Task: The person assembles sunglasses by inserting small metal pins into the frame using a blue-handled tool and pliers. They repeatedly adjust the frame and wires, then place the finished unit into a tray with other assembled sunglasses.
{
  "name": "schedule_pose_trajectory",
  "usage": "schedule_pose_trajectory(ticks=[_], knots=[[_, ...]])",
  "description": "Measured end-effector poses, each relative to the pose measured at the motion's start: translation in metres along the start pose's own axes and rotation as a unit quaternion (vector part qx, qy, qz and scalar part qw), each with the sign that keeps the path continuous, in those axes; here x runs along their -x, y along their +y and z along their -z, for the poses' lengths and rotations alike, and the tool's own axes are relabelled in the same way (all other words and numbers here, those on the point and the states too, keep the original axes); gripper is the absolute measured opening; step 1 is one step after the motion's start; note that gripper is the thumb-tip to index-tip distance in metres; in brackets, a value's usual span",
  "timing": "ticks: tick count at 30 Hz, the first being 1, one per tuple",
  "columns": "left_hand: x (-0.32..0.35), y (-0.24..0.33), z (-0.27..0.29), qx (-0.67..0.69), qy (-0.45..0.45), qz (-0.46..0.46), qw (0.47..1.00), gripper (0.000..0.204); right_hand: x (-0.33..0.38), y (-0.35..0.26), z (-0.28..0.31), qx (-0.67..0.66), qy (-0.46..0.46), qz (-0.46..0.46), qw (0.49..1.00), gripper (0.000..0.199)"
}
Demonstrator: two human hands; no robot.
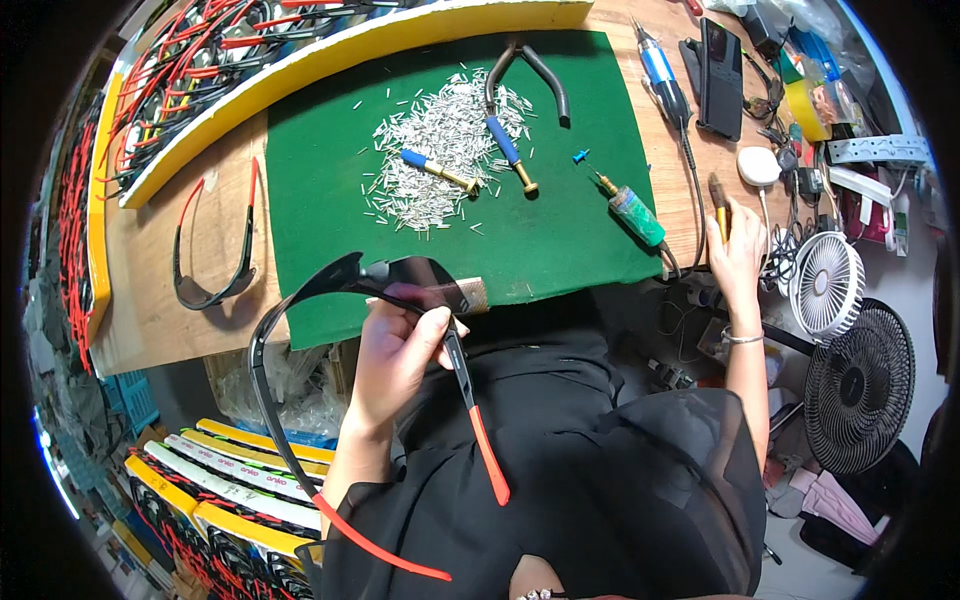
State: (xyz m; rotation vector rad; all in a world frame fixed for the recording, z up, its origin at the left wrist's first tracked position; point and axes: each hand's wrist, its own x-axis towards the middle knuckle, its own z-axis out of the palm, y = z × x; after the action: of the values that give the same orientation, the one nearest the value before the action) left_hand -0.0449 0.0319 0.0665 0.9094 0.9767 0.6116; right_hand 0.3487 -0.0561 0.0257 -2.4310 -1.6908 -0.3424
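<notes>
My left hand (400, 345) holds a pair of black sunglasses (400, 275) with dark lenses and red-tipped arms, just over the near edge of the green mat (560, 245). Its arms hang down toward my lap. My right hand (737, 250) rests at the right table edge and grips a small brown-handled tool (719, 205). On the mat lie a pile of small silver pins (440, 160), two blue-handled brass-tipped tools (437, 170) (508, 150), a green-handled tool (628, 210) and black-handled pliers (535, 70).
Another black and red pair of glasses (215, 255) lies on the wooden table left of the mat. Yellow trays of glasses (200, 70) stand at the far left and below the table (215, 490). A phone (720, 75), cables and two fans (830, 285) crowd the right.
</notes>
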Motion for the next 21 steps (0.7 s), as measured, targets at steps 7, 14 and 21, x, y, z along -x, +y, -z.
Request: schedule_pose_trajectory(ticks=[7,14,21], knots=[[0.01,-0.008,0.007,0.017,0.022,-0.024,0.999,0.016,0.005,-0.038,0.053,-0.016,-0.024,0.036,0.999,0.063],[0.002,0.002,-0.008,-0.025,-0.014,0.002,1.0,0.015,0.028,-0.169,0.044,-0.267,-0.217,0.312,0.885,0.058],[0.005,-0.004,0.002,0.01,-0.03,0.028,0.999,0.013,0.018,-0.152,0.064,-0.36,-0.188,0.283,0.869,0.032]])
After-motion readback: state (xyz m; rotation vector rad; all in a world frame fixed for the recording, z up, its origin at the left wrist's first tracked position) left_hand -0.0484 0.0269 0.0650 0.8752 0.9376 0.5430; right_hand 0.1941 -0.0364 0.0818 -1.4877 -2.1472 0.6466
